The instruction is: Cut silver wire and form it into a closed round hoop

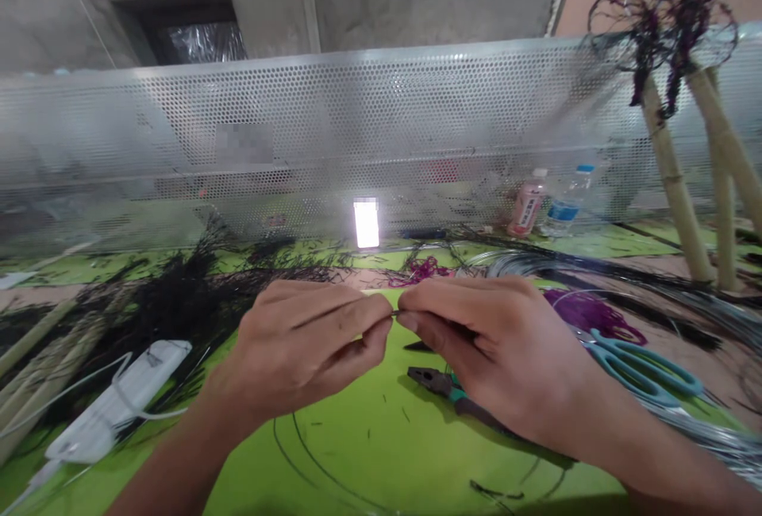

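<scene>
My left hand (309,341) and my right hand (494,341) meet fingertip to fingertip over the green table (369,452). Both are closed in a pinch on a short piece of thin dark wire (394,313) held between them. Long loops of thin wire (321,464) curve on the green surface below my hands. Pliers with teal handles (444,385) lie just under my right hand, partly hidden by it.
Teal scissors (640,365) lie at the right beside purple fibres (586,313) and a wire coil (702,302). Black feathery strands (178,294) and a white power strip (119,401) sit left. A perforated metal screen (381,143), two bottles (527,206) and bamboo poles (675,182) stand behind.
</scene>
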A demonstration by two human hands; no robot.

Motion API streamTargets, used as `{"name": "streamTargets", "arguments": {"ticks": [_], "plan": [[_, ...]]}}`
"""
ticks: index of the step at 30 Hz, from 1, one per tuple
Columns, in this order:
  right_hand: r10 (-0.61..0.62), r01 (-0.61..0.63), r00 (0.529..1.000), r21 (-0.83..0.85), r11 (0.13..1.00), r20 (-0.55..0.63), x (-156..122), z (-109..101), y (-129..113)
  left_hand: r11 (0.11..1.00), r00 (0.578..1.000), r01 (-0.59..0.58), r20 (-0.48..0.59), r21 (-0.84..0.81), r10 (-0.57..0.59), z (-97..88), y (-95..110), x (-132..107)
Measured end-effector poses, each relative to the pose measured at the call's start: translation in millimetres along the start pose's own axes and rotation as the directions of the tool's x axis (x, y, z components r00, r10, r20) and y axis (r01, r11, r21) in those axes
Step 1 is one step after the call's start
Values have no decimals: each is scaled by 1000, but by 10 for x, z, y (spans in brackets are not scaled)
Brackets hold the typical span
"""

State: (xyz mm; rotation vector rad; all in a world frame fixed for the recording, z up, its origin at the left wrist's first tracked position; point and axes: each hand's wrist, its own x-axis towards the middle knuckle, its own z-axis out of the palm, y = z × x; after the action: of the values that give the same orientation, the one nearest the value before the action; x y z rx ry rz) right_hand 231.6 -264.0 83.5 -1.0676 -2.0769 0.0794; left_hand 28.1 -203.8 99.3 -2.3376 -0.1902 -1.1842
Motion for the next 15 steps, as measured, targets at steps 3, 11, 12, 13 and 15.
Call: {"name": "streamTargets", "arguments": {"ticks": [3,11,12,13,15], "plan": [[-34,34,999,-17,999,-9,-17,3,-2,990,996,92,2,-104,-92,-30,18,16],[-97,96,995,-22,995,-20,-27,4,-17,793,916,398,150,-462,-373,-94,63,-34],[-92,92,996,-16,996,-22,-27,2,-23,751,893,446,183,-487,-412,-108,68,-34],[-80,80,996,-7,997,-28,-25,-1,-33,695,860,504,229,-512,-456,-121,69,-32],[-43,43,997,4,999,-65,-12,-10,-59,554,764,639,355,-533,-539,-144,66,-24]]}}
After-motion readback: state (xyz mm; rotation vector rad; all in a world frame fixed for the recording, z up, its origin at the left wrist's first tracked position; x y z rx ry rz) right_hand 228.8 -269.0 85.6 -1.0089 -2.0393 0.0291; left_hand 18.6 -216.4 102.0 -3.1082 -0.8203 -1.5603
